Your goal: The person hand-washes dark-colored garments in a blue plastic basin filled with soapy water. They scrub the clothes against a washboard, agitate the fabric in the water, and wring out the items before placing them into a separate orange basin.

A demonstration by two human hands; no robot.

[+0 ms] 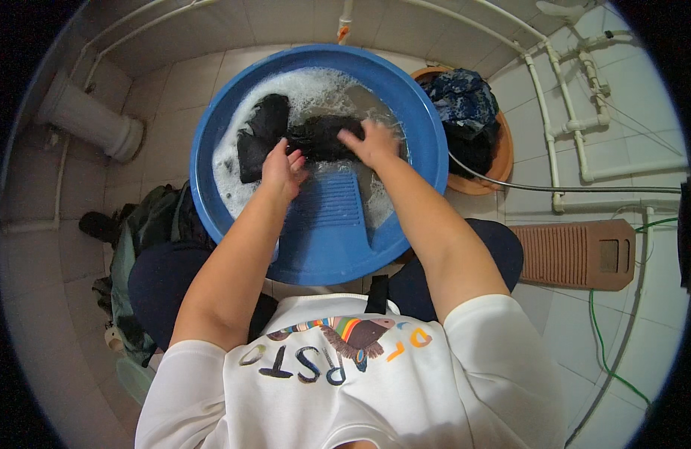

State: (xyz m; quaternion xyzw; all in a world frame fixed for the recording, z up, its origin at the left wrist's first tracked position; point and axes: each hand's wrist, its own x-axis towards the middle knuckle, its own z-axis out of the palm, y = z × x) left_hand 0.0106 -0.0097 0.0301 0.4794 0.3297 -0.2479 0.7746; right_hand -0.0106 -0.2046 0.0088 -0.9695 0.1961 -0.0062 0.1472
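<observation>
A large round blue basin in front of me holds sudsy water and a black garment, wet and bunched, whose left part sticks out of the foam. My left hand is at the near edge of the garment, fingers apart, palm turned toward the right. At the garment's right end is my right hand, its thumb and forefinger spread; its outer fingers are blurred. Between my forearms a ridged blue washboard slopes into the water.
An orange-brown tub with dark clothes stands behind the basin on the right. A brown washboard lies at right, near a green hose. Dark green clothing is heaped at left. White pipes run along the walls.
</observation>
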